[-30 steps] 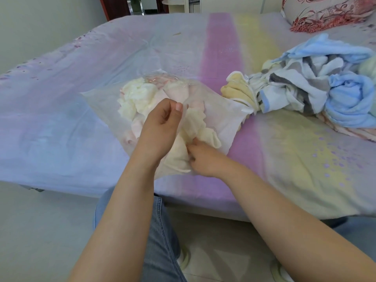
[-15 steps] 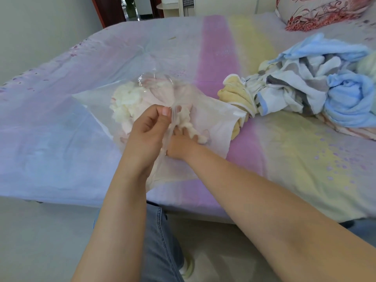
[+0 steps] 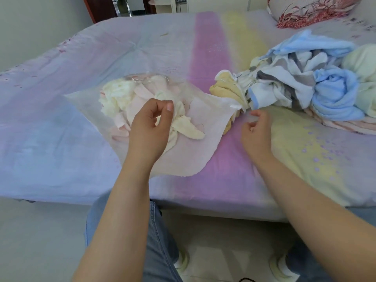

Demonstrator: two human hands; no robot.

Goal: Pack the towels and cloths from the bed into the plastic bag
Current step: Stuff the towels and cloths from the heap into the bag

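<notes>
Left hand (image 3: 150, 127) pinches bag (image 3: 203, 123) edge; right hand (image 3: 256, 131) loosely curled, holding nothing, near towels (image 3: 305, 86) on bed (image 3: 61, 98).

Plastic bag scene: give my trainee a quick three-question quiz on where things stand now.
1. True or false: the right hand holds a towel.
2. Which hand pinches the plastic bag: A left, B right?
3. Name the colour of the cloth lying nearest the bag's right edge.

Key: 1 false, it is empty, near that cloth. 2 A, the left hand. 3 yellow.
</notes>
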